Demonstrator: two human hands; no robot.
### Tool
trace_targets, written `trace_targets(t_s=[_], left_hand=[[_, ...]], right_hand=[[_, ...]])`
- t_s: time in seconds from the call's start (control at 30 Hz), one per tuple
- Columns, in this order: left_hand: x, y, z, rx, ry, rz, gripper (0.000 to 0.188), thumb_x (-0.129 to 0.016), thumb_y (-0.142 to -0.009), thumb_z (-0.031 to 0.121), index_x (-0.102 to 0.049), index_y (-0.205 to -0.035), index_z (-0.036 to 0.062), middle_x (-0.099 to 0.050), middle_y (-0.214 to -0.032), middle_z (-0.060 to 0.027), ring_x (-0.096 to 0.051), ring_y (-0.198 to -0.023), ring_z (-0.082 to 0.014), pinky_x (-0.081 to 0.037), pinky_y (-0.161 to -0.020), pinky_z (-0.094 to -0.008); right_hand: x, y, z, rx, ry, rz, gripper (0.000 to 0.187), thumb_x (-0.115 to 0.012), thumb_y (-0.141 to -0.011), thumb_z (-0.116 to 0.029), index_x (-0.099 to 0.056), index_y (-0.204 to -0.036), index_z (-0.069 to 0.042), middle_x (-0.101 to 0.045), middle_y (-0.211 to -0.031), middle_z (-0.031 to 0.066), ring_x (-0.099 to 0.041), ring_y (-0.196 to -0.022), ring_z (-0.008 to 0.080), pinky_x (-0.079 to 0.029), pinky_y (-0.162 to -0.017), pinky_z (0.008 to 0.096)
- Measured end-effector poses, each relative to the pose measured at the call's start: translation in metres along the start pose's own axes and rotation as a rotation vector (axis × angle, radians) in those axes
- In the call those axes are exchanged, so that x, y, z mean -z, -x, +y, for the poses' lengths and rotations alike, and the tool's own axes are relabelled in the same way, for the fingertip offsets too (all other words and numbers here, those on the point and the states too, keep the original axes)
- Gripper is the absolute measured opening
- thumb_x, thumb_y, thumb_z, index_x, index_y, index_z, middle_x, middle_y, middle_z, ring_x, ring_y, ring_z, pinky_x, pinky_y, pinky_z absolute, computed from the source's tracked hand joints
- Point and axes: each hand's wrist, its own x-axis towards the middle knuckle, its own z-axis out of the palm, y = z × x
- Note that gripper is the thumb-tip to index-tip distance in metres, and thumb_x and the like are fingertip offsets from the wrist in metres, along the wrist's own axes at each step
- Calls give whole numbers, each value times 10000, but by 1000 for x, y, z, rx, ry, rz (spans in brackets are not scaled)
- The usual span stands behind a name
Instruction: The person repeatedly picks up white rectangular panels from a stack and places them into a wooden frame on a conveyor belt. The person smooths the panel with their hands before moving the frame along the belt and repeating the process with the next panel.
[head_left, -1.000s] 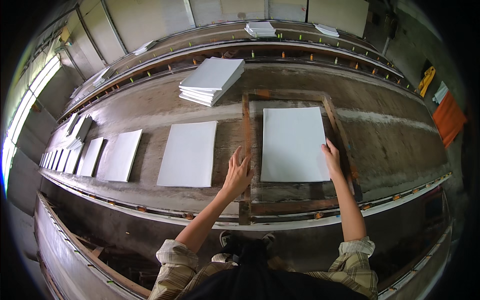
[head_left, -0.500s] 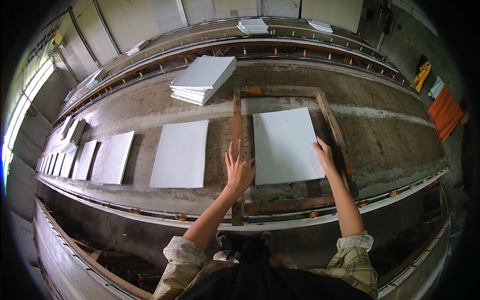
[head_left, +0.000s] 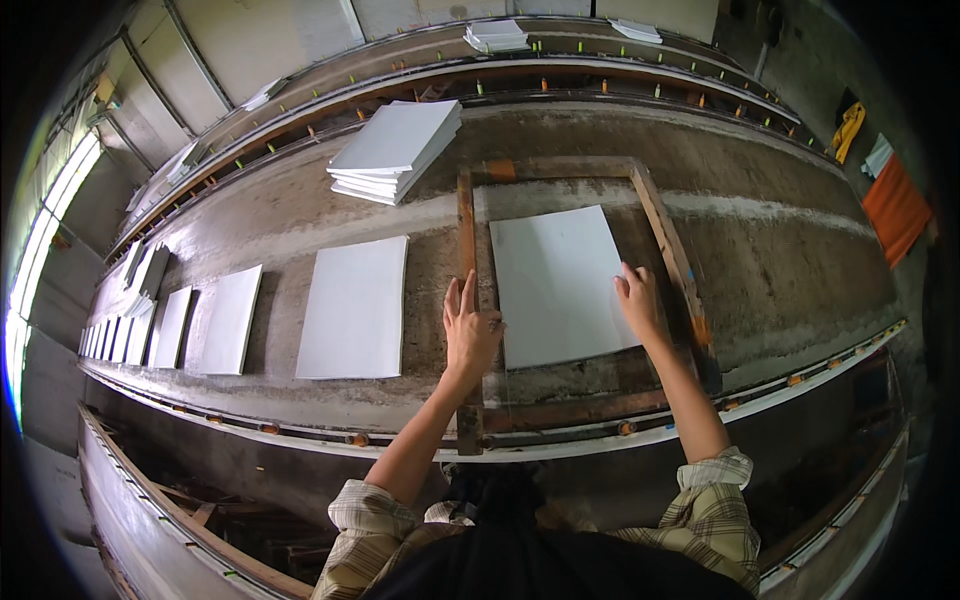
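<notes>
A rectangular wooden frame [head_left: 655,215] lies on the long brown worktable. Within its outline is a flat white sheet [head_left: 555,300], slightly turned against the frame's sides. My left hand [head_left: 472,338] rests at the frame's left bar, index and middle fingers stretched forward and the thumb side close to the sheet's left edge. At the sheet's right edge is my right hand [head_left: 643,305]; its thumb and forefinger are bent and a little apart, and its other fingers are partly hidden. Whether there is mesh across the frame I cannot tell.
More white sheets [head_left: 353,310] lie in a row to the left. A stack of white sheets [head_left: 392,150] stands behind the frame. Small stops line the table's near rail [head_left: 355,440]. Another long table runs behind. Orange cloth [head_left: 895,215] hangs at the far right.
My right hand has shifted slightly up and left along the sheet's right edge, with its thumb and forefinger more apart. My left hand stays by the left bar. The whole view has tilted slightly.
</notes>
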Motion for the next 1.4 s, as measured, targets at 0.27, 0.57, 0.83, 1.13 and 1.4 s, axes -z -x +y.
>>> trace_targets(t_s=[0.27, 0.57, 0.83, 1.13, 1.4], left_hand=[[-2, 1, -5, -26, 57, 58, 37, -710, -685, 135, -718, -717, 118, -246, -1460, -90, -135, -1335, -381, -224, -1066, -516], [1, 4, -2, -40, 57, 59, 37, -708, -692, 135, -717, -711, 104, -254, -1454, -104, -119, -1339, -382, -216, -1062, -520], [-3, 4, -3, -35, 10, 49, 46, -707, -690, 129, -722, -725, 103, -237, -1458, -115, -123, -1341, -378, -194, -1064, -538], [-3, 7, 11, -187, -230, 54, 84, -664, -721, 106, -673, -677, 34, -257, -1432, -155, -112, -1347, -375, -181, -1069, -546], [-25, 16, 35, -315, -216, -197, 977, -586, -764, 576, -304, -1188, -258, -95, -1378, -384, -33, -1329, -477, -118, -1076, -559]], right_hand=[[7, 13, -9, 21, 25, -6, 350, -570, -865, -175, -539, -1140, 39, -497, -926, 187, -487, -884, 339, -404, -807, 425], [14, 16, -15, 5, 19, -23, 327, -533, -894, -159, -527, -1157, 34, -480, -1032, 201, -517, -932, 338, -442, -782, 401], [16, 20, -20, -44, -7, -31, 325, -536, -892, -151, -525, -1158, 35, -481, -1023, 197, -510, -940, 339, -442, -784, 399], [19, 21, -28, 6, 115, -105, 417, -527, -887, -153, -439, -1216, 90, -444, -1093, 230, -450, -1030, 356, -404, -862, 416], [23, 15, -56, 235, 275, -231, 589, -480, -877, -233, -292, -1300, 131, -271, -1368, 307, -238, -1302, 411, -223, -1059, 510]])
